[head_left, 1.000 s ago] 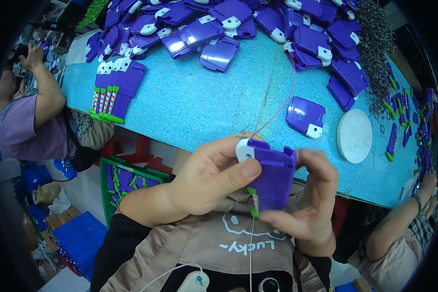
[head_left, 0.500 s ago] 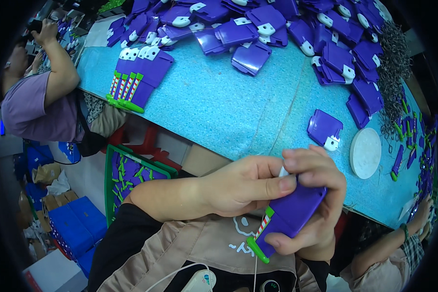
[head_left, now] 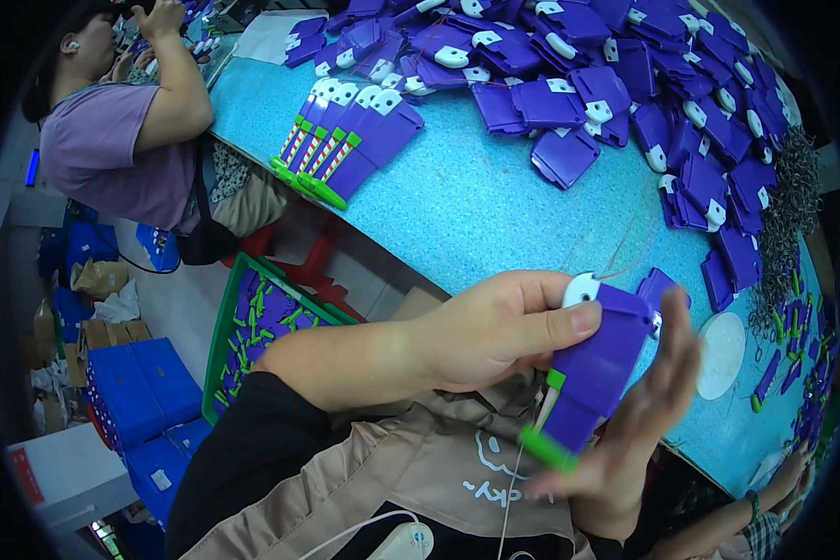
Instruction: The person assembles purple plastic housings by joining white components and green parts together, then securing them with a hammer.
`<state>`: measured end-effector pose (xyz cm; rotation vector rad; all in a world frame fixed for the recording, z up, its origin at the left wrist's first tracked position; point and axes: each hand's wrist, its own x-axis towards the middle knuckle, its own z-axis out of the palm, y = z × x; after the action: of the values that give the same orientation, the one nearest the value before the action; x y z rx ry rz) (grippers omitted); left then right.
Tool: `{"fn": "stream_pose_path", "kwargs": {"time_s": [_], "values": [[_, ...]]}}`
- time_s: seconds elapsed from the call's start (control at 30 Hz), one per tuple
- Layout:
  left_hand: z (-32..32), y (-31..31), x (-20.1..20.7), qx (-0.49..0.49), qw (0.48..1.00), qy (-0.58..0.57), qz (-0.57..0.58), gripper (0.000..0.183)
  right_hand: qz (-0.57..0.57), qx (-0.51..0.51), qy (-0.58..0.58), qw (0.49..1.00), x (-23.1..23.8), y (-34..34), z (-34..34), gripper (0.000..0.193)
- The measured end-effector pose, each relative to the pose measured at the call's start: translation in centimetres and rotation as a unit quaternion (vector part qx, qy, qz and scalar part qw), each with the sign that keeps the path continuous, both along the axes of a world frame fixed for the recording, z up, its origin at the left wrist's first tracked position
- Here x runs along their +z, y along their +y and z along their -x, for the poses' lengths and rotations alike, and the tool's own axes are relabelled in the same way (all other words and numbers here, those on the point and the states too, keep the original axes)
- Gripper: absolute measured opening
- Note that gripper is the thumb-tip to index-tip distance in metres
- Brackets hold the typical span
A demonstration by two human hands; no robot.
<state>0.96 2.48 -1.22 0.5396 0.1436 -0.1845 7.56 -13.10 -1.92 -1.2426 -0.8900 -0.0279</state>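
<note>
My left hand (head_left: 499, 331) pinches a purple plastic piece (head_left: 602, 350) near its white corner, which has a small dark hole. The piece has a green end at the bottom and a pale strip along one side. A thin reddish thread or wire shows by the white corner. To the right of the piece, my right hand (head_left: 639, 434) has its fingers apart and is blurred; nothing shows in it. Behind its fingers a purple plate (head_left: 658, 285) lies partly hidden on the table. At the far left, several similar pieces (head_left: 350, 140) with striped strips lie fanned out.
Purple plates with white corners (head_left: 569, 103) heap up at the back of the blue table (head_left: 457, 196). On the right are a round white dish (head_left: 721, 355), a pile of metal rings (head_left: 789, 215) and small green-and-purple parts (head_left: 793, 327). A green crate (head_left: 219, 359) stands lower left. Co-workers sit at both sides.
My right hand has let go of the purple piece and moved off to its right. The left hand still holds it, its white corner now uncovered. The whole view has shifted.
</note>
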Motion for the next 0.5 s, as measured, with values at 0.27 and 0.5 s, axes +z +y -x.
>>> {"fn": "stream_pose_path", "kwargs": {"time_s": [0.27, 0.5], "values": [[0.3, 15.5, 1.0, 0.196, 0.199, 0.054, -0.959, 0.033, 0.591, -0.174, -0.374, 0.693, 0.8, -1.0, -3.4, 0.040], [-0.7, 8.7, 0.8, 0.183, 0.430, -0.065, -0.882, 0.066, 0.476, -0.098, -0.120, 0.866, 2.2, -3.5, -3.4, 0.046]]}}
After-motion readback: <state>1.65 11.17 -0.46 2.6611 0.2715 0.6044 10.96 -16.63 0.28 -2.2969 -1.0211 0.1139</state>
